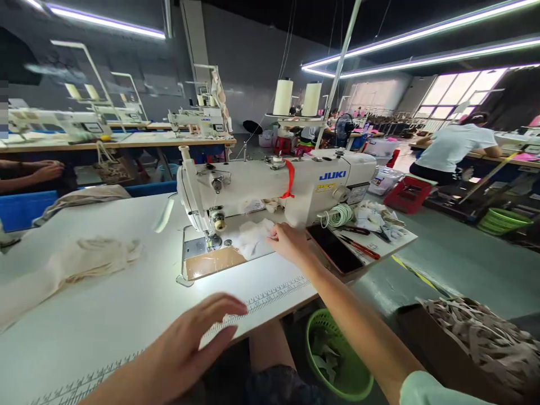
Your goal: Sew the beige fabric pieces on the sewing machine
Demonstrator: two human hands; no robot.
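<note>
From the head view, the right hand (289, 243) pinches a white cloth (253, 239) lying just left of its grip, beside the needle of the sewing machine (274, 188). The cloth looks light, limp and easily bunched, so an edge seems best to hold. The left hand (189, 346) lies open and flat, holding nothing, on the tabletop (126, 304). A phone (335, 253) and scissors (358, 246) lie right of the grip.
</note>
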